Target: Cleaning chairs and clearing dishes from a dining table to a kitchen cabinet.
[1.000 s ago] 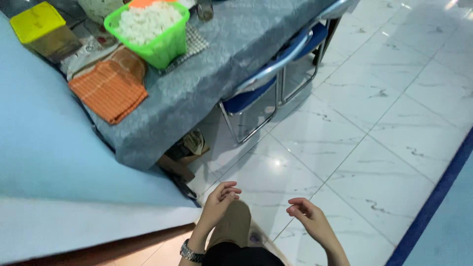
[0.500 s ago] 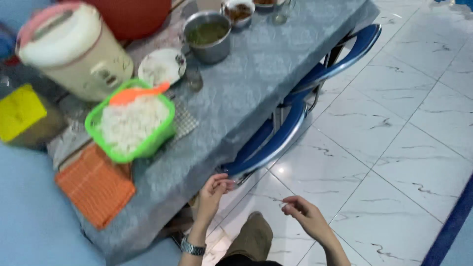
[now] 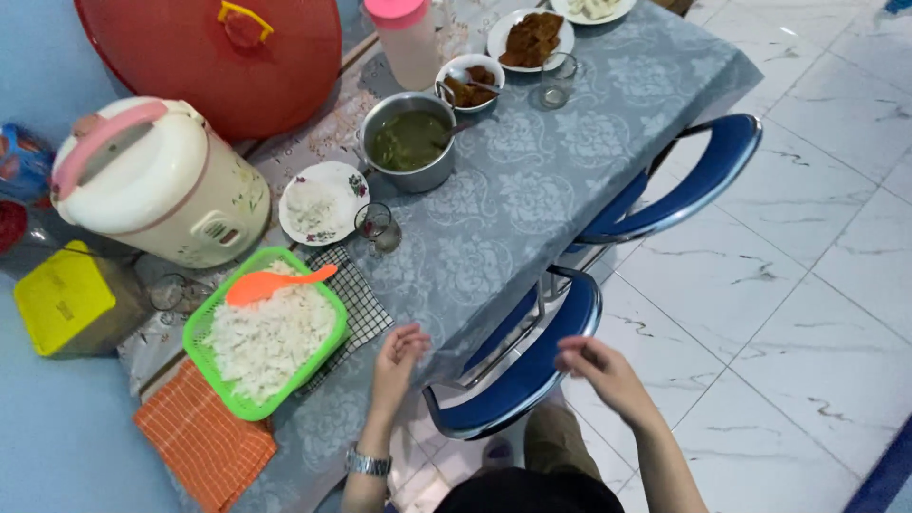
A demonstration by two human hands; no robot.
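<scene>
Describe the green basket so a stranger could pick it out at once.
Start at the big cream rice cooker with its pink handle, at the table's left end. Just in front of it, near the left hand, sits the green basket. It alone is bright green, heaped with white rice, an orange paddle across it.

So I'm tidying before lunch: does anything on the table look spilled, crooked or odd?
Nothing spilled. Only the green basket of rice sits crooked, half on a checked cloth, the orange spoon overhanging its rim.

Green basket (image 3: 204, 328), orange spoon (image 3: 266, 283), grey floral tablecloth (image 3: 532, 190), blue chairs (image 3: 532, 380).
</scene>
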